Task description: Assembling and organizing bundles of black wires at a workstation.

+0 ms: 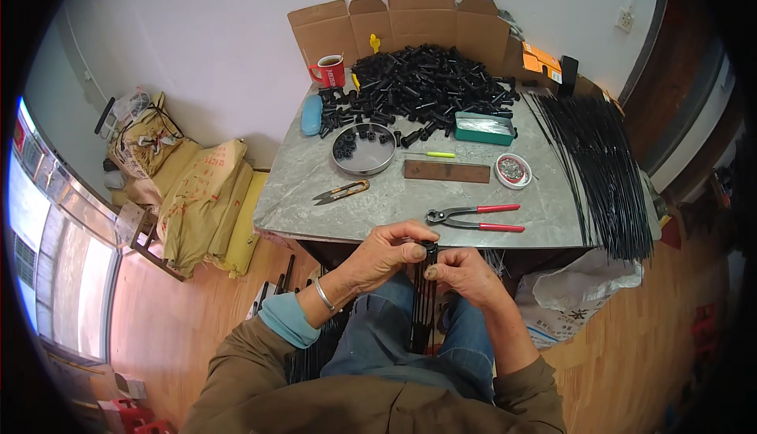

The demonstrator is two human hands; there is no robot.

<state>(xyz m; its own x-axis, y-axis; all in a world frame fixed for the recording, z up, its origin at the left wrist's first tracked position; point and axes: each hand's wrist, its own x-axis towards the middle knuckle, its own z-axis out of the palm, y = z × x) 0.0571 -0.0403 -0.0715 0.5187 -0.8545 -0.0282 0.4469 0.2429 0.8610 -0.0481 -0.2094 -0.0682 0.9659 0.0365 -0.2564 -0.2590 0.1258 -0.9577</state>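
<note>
My left hand pinches the top of a small black fitting between thumb and fingers, just off the table's front edge. From the fitting, several thin black rods hang down between my knees. My right hand is closed at the fitting's right side, thumb and forefinger pressed on the upper rods. Anything smaller inside that pinch is too small to make out. Closest to both hands on the tabletop lie pincers with red handles.
On the grey table are snips, a metal dish, a brown bar, a white bowl, a green tray and a red mug. Black plastic parts are heaped behind. Long black rods overhang the right edge.
</note>
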